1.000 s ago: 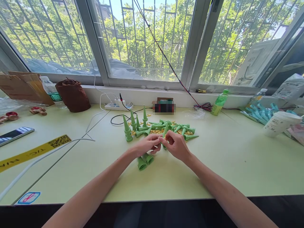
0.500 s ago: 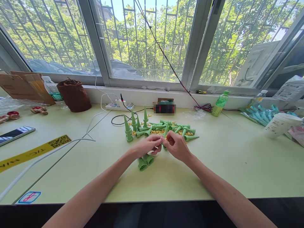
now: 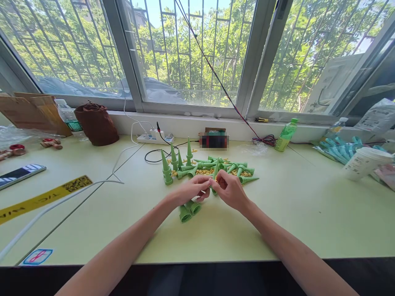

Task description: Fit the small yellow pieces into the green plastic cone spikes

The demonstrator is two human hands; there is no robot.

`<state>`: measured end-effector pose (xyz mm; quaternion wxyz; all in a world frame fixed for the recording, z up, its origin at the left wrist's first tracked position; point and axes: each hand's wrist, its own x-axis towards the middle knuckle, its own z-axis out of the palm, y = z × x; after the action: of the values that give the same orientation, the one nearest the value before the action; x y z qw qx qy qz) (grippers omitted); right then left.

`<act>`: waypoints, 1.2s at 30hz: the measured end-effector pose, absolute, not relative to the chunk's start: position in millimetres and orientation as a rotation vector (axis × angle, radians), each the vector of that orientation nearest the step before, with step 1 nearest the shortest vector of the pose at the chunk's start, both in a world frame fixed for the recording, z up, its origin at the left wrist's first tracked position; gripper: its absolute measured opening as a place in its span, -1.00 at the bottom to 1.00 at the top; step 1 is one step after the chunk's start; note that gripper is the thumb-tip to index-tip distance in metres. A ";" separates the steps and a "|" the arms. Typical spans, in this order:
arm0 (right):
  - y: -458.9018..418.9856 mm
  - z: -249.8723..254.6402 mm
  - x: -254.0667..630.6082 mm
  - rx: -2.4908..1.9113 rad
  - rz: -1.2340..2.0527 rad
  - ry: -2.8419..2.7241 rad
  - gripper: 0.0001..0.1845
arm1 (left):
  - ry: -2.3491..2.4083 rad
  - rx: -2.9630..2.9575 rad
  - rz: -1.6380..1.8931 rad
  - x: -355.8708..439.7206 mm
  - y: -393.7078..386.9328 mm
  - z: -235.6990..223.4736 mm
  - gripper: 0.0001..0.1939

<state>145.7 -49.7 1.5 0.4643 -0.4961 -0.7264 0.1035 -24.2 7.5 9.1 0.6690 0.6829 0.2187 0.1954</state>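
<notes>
Above the table's middle, my left hand (image 3: 196,188) and my right hand (image 3: 231,190) meet with closed fingertips around a green plastic watering spike (image 3: 217,165), its point up. A bit of yellow shows at the spike between the fingers, partly hidden. Two more green spikes (image 3: 185,215) lie under my left wrist, open ends towards me. Several spikes with yellow valves (image 3: 167,168) stand upright behind my left hand. Beyond the hands is a heap of lying green spikes (image 3: 242,169), with small yellow valves (image 3: 206,172) scattered among them.
A power strip (image 3: 145,139) and black cable lie at the back. A brown pouch (image 3: 96,124), a phone (image 3: 23,176) and a white cable (image 3: 70,192) are on the left. On the right stand a green bottle (image 3: 285,135) and a white cup (image 3: 365,164).
</notes>
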 end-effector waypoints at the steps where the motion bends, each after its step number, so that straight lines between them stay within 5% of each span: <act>1: -49.8 1.5 145.8 -1.220 0.257 -1.786 -0.69 | 0.495 1.538 0.441 -24.3 7.7 8.8 -0.65; 36: -47.5 -0.2 148.3 -1.266 0.291 -1.712 -0.57 | 0.488 1.577 0.483 -21.3 5.4 9.3 -0.65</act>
<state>148.3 -47.5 -0.2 0.4761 -0.5180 -0.7006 0.1191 -21.3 5.4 9.3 0.6524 0.6949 0.2150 0.2126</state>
